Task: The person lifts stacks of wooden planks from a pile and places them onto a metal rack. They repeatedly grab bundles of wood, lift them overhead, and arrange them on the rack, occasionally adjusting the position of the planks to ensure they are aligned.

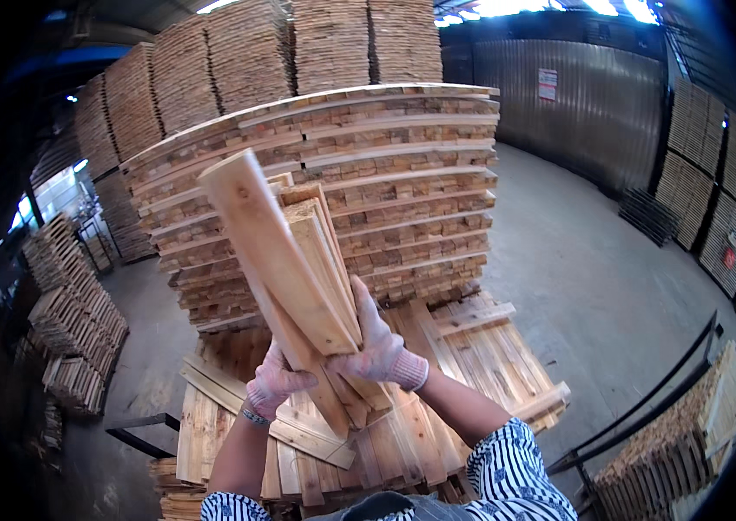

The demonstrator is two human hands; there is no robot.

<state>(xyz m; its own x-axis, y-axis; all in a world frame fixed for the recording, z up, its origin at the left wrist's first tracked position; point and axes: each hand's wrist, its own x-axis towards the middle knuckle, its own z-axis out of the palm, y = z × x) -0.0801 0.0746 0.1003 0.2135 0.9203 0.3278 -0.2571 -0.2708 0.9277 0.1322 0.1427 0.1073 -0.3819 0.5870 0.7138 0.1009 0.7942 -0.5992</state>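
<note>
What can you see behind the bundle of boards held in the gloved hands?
Behind the bundle stands a layered wood stack, with more wood piles beyond. The stack's section directly behind the bundle is covered, so it cannot be seen.

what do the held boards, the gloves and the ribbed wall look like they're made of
Held boards: apparently unfinished wood, judging by pale grain and a knot. Gloves: probably matte knitted fabric, given the ribbed cuff. Ribbed wall: perhaps sheet metal, from its dull sheen and vertical ridges.

left hand (277, 382) partly hidden, rear stacks (330, 45) cropped
</note>
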